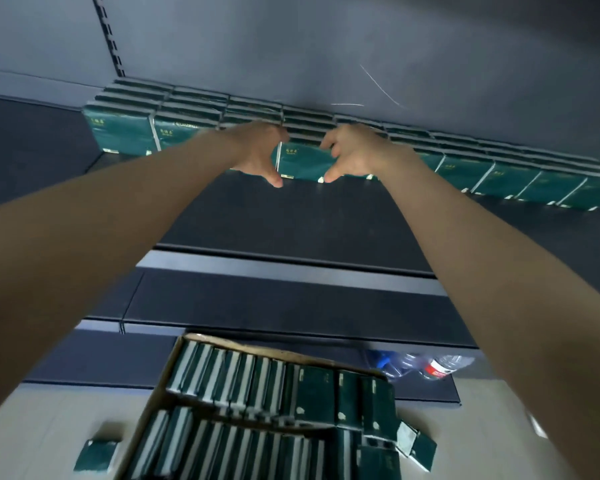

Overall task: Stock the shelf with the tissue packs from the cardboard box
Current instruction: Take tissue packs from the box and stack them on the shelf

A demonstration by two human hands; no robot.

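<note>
Left hand (257, 152) and right hand (355, 154) gripped front tissue packs (300, 161) on shelf (291, 220), fingers curled over tops, thumbs below, cardboard box (158, 389) stood beneath

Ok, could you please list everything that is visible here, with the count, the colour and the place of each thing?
Shelf packs: too many to count, dark green, stacked in one row at the back of the shelf.
Shelf: one, dark grey, upper half of the view.
Cardboard box: one, brown, on the floor below, full of dark green packs.
Loose packs: about three, dark green, on the floor, one left of the box, the others right.
Plastic bottles: apparently two, clear, one red-labelled, lying behind the box, to its right.
Floor: beige.
Left hand: on the shelf row, thumb down its front.
Right hand: likewise, beside it; grip unclear.
</note>
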